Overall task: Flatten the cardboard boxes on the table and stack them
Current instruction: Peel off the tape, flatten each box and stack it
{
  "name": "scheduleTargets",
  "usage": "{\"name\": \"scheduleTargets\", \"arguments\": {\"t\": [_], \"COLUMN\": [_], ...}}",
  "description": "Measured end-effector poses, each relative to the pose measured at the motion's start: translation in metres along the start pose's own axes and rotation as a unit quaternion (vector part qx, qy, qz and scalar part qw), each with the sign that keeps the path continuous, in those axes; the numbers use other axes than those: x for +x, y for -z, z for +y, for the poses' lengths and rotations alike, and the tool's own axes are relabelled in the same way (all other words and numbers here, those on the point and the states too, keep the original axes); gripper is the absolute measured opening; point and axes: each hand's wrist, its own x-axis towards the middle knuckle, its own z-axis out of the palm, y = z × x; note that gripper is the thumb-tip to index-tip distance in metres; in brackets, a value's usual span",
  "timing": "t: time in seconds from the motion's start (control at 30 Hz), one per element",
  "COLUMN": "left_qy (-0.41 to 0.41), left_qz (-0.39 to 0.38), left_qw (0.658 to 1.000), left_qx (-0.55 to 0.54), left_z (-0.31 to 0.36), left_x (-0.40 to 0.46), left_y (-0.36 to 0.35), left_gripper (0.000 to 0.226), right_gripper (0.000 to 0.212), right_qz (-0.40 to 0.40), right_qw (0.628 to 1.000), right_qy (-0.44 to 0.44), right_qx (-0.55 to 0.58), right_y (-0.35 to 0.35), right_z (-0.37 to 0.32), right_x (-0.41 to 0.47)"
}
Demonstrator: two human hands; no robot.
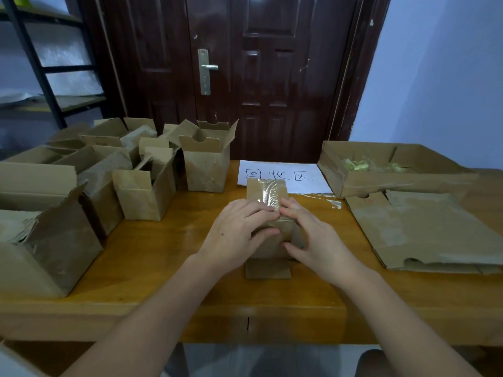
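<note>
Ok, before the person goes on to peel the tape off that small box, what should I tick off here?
1. Both hands on the small taped box: ok. Left hand and right hand grip it from either side.
2. Fingertips at the clear tape seam: ok. They meet on top.
3. Tape edge already lifted: cannot tell.
4. Box steady on the table: ok. One flap lies flat at its near side.
5. Flattened cardboard at right for stacking: ok.
6. Open boxes at left awaiting flattening: ok.
</note>
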Motion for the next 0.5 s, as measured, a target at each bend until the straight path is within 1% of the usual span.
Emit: {"name": "scheduleTargets", "arguments": {"t": [0.17,0.27,0.33,0.43,0.5], "left_qy": [0.018,0.030,0.038,0.047,0.052], "left_qz": [-0.032,-0.047,-0.057,-0.066,-0.073], "left_qw": [0.999,0.998,0.997,0.996,0.995], "left_qx": [-0.014,-0.024,-0.026,-0.028,-0.032], "left_z": [-0.002,-0.001,0.000,0.002,0.003], "left_x": [0.003,0.003,0.005,0.005,0.006], "left_y": [0.004,0.008,0.010,0.012,0.014], "left_gripper": [0.044,0.053,0.062,0.067,0.067], "right_gripper": [0.076,0.071,0.056,0.021,0.013], "right_qz": [0.002,0.019,0.063,0.121,0.127], "right_qw": [1.000,0.999,0.993,0.973,0.967], "right_qy": [0.007,0.030,0.078,0.167,0.185], "right_qx": [-0.009,-0.039,-0.062,-0.102,-0.121], "right_y": [0.002,0.003,0.002,-0.002,-0.003], "right_z": [-0.001,-0.004,-0.008,-0.012,-0.012], "right_x": [0.000,0.000,0.000,0.000,0.000]}}
